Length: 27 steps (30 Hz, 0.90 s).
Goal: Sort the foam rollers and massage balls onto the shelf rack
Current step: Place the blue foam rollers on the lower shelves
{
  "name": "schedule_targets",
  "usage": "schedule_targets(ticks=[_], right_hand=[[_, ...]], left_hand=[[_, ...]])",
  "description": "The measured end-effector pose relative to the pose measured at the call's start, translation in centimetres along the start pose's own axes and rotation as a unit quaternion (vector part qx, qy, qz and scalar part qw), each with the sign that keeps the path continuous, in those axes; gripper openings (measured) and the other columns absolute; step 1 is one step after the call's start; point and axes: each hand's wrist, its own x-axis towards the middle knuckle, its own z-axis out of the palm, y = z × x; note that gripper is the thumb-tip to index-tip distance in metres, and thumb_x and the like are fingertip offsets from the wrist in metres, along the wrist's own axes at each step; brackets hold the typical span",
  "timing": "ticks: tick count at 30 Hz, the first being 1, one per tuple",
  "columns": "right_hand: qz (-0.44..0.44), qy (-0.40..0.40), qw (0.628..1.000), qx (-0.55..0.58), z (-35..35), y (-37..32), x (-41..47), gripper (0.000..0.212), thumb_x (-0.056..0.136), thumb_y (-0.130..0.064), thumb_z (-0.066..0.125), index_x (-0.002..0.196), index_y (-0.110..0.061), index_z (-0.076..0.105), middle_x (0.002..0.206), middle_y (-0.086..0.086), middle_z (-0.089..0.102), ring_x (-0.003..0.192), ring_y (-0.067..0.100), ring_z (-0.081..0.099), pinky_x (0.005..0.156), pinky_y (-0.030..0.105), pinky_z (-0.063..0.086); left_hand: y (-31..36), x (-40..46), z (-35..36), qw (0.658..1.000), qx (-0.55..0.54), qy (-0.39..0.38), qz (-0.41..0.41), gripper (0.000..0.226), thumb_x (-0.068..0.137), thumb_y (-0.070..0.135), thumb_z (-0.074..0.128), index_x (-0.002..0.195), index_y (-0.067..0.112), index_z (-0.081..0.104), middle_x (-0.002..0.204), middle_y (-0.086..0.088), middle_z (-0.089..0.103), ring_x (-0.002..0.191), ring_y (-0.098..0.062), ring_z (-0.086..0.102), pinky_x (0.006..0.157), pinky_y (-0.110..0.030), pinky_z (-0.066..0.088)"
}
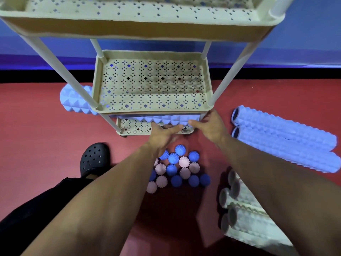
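Note:
A cream three-tier shelf rack (153,109) stands on the red floor in front of me. A light blue studded foam roller (79,99) lies across its bottom tier (129,133) and sticks out to the left. My left hand (162,134) and my right hand (208,126) both touch the roller's near right part under the middle tier; their grip is partly hidden. Two more blue rollers (284,137) lie on the floor to the right. Several blue and pink spiky massage balls (177,169) sit in a cluster below my hands.
Several grey-white rollers (245,215) lie stacked at the lower right. A foot in a black clog (95,159) stands left of the balls. A blue wall (304,43) rises behind the rack. The middle tier (151,85) holds nothing.

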Motion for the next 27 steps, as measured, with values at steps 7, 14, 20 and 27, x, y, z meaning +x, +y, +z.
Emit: schedule_targets(ticks=[7, 14, 20, 27], right_hand=[[0.003, 0.05, 0.997, -0.053, 0.5, 0.8, 1.4, 0.019, 0.085, -0.016, 0.074, 0.099, -0.007, 0.064, 0.09, 0.01, 0.074, 0.087, 0.027, 0.07, 0.085, 0.045, 0.054], [-0.001, 0.047, 0.996, -0.077, 0.5, 0.5, 1.3, 0.017, 0.088, -0.016, 0.072, 0.098, -0.005, 0.064, 0.08, 0.003, 0.068, 0.075, 0.018, 0.063, 0.068, 0.025, 0.04], [0.01, 0.061, 0.993, -0.105, 0.7, 0.8, 1.6, 0.023, 0.09, -0.022, 0.071, 0.092, 0.0, 0.065, 0.073, 0.005, 0.068, 0.067, 0.02, 0.061, 0.067, 0.027, 0.038], [0.003, 0.05, 0.994, -0.096, 1.3, 1.1, 1.2, 0.025, 0.094, -0.022, 0.065, 0.093, 0.002, 0.063, 0.072, -0.001, 0.069, 0.078, 0.021, 0.067, 0.07, 0.029, 0.046]], left_hand=[[0.5, -0.8, -5.7, 0.951, 0.307, 0.018, 0.044, 0.109, 0.063, 0.03, 0.094, 0.149, 0.02, 0.027, 0.133, 0.004, 0.051, 0.12, -0.019, 0.054, 0.108, -0.038, 0.044], [3.7, -5.2, -15.0, 0.792, 0.467, 0.265, 0.29, 0.077, 0.055, 0.063, 0.087, 0.105, 0.018, 0.05, 0.108, 0.0, 0.046, 0.1, -0.023, 0.049, 0.089, -0.042, 0.049], [8.7, -5.6, -22.0, 0.802, 0.437, 0.347, 0.212, 0.146, 0.048, 0.059, 0.092, 0.157, 0.011, 0.008, 0.158, -0.021, 0.012, 0.148, -0.034, 0.014, 0.121, -0.046, 0.016], [8.9, -3.6, -23.1, 0.9, 0.328, 0.248, 0.146, 0.14, 0.057, 0.031, 0.096, 0.156, 0.015, -0.001, 0.158, -0.003, 0.024, 0.143, -0.02, 0.029, 0.119, -0.043, 0.028]])
